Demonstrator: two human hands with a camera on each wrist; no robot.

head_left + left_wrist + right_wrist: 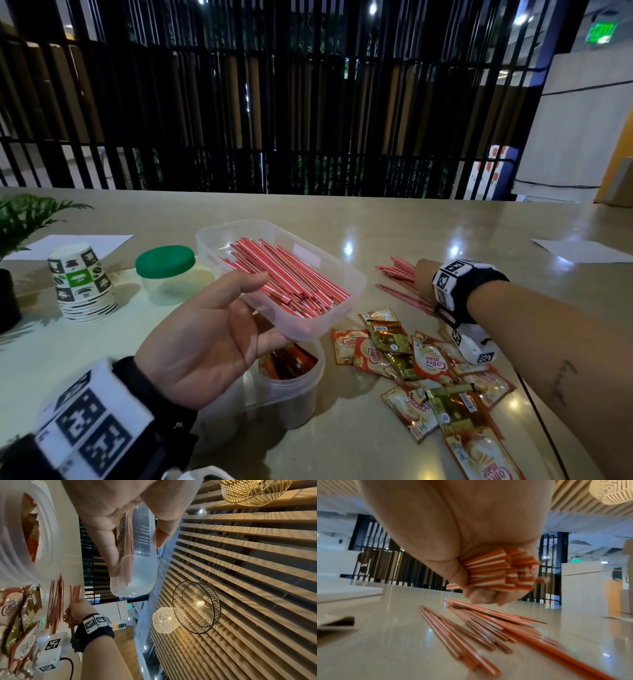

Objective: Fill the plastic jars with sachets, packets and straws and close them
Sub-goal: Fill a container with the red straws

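Note:
My left hand (219,329) holds a clear rectangular plastic box (322,270) up off the table, thumb on its near rim, fingers under it; the box (137,574) carries several red-and-white straws (291,274). Below it stands an open round jar (294,380) with sachets inside. My right hand (423,279) reaches to the loose straws (397,287) on the table and grips a bundle of straws (501,572) in its fist. More straws (488,626) lie flat under it. Coffee creamer sachets (424,370) are scattered at the front right.
A small jar with a green lid (166,262) stands left of the box. A stack of paper cups (84,284) and a potted plant (20,219) are at the far left. White paper sheets (78,241) lie at left and right (579,250).

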